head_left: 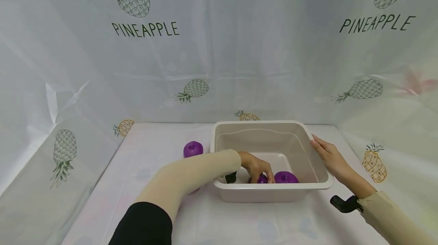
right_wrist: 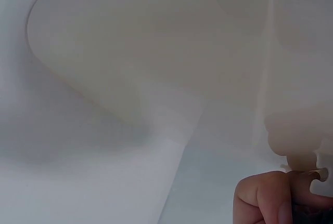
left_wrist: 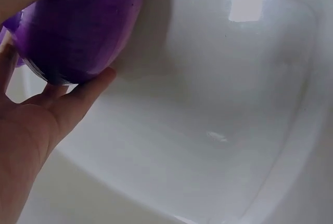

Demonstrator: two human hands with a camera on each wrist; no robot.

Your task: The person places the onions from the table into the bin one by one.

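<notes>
A purple onion (left_wrist: 83, 26) is held — inside a bin (head_left: 275, 194).

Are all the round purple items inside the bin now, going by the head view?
No: one round purple item sits on the table, outside the bin, to its left.

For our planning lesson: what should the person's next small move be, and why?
Probably lift the purple onion slightly: the left hand grips it inside the plastic tub, and the right hand, touching the tub's right side, could steady it.
</notes>
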